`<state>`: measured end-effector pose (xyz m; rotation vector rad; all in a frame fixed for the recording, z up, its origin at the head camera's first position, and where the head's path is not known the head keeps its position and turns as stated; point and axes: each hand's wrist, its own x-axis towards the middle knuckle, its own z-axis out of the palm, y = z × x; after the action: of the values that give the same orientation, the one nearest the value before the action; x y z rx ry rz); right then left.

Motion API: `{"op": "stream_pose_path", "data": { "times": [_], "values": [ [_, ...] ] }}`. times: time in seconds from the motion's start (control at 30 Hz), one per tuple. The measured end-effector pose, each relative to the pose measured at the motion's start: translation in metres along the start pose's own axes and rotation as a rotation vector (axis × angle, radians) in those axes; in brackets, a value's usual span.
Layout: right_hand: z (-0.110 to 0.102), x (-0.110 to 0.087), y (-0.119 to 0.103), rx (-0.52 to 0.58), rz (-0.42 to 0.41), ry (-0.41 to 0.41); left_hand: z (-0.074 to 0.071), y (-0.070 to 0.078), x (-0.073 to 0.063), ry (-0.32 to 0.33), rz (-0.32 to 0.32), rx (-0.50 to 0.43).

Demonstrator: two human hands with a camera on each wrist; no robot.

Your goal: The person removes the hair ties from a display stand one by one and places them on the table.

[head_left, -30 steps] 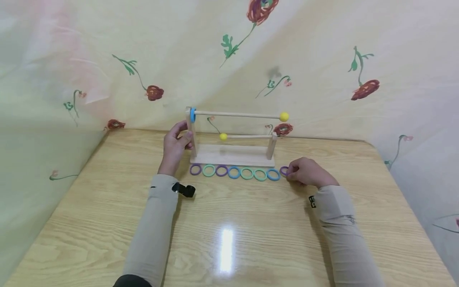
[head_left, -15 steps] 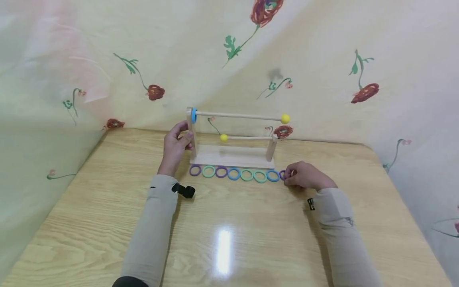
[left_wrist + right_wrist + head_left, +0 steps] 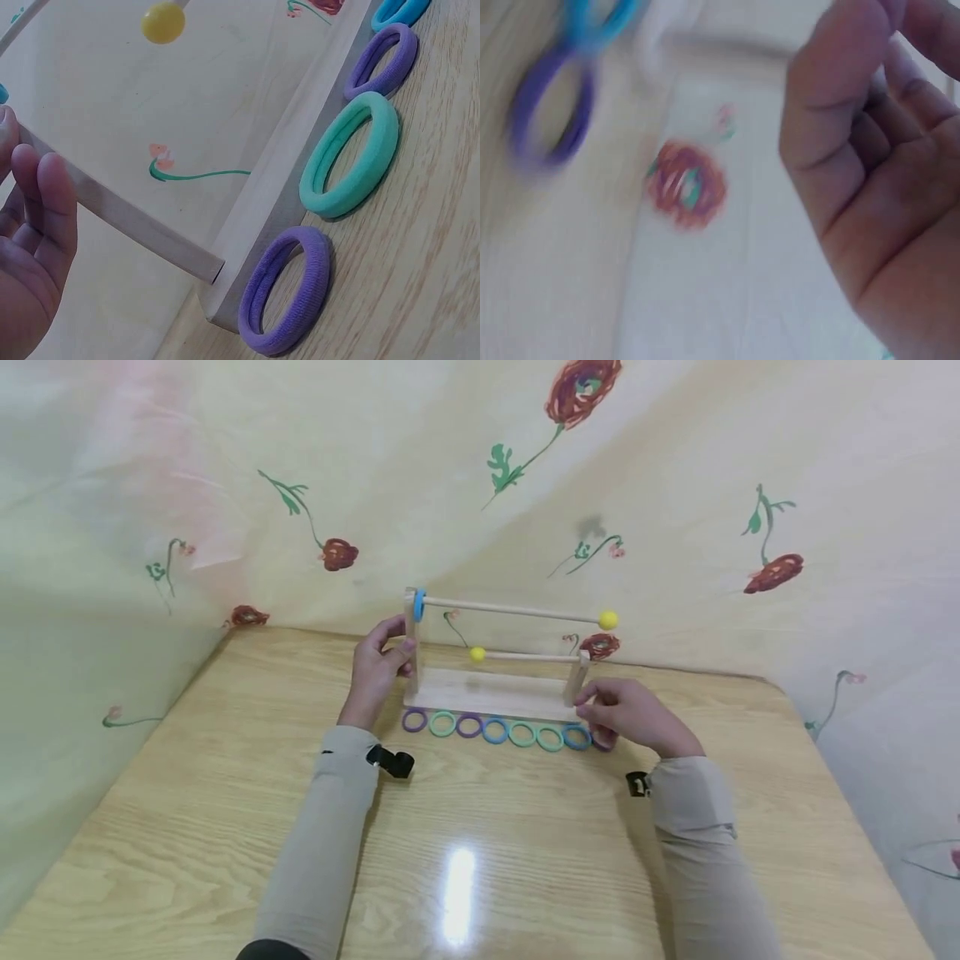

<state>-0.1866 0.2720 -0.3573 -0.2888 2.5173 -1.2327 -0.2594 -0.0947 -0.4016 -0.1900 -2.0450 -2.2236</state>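
A wooden stand [image 3: 487, 691] has two rods, each tipped with a yellow ball. My left hand [image 3: 372, 672] grips its left post [image 3: 410, 603], thumb in front and fingers behind. Round the upper rod, against that post, hangs a blue hair tie [image 3: 419, 606]. My right hand [image 3: 633, 714] is beside the foot of the right post, its fingers loosely bent and nothing visible between them. Below it, partly covered in the head view, lies a purple hair tie [image 3: 526, 101] at the right end of a row, close beside a blue one [image 3: 571, 26].
The row of purple, green and blue hair ties lies flat along the front edge of the stand's base, starting with a purple one [image 3: 319, 281] and a green one [image 3: 381, 157] at the left. A flowered cloth [image 3: 480, 552] hangs behind the wooden table [image 3: 525, 827].
My right hand has let go of the purple hair tie, after sliding it left beside the blue one, and has risen leftward to the right post. My left hand keeps its grip.
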Motion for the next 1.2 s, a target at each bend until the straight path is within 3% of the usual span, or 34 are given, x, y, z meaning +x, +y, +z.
{"op": "stream_pose_path", "data": {
  "times": [0.27, 0.5, 0.87, 1.2],
  "values": [
    [0.038, 0.038, -0.052, 0.162, -0.152, 0.026, -0.014, -0.004, -0.006, 0.045, -0.021, -0.011],
    [0.06, 0.06, -0.08, 0.303, -0.248, 0.064, -0.011, -0.003, -0.006, 0.039, -0.013, -0.026],
    [0.08, 0.083, -0.1, 0.511, -0.337, 0.088, 0.004, -0.003, -0.001, 0.0, -0.008, -0.04],
    [0.111, 0.105, -0.124, 0.55, -0.309, 0.061, 0.002, -0.001, 0.0, -0.002, -0.005, -0.029]
  ]
}}
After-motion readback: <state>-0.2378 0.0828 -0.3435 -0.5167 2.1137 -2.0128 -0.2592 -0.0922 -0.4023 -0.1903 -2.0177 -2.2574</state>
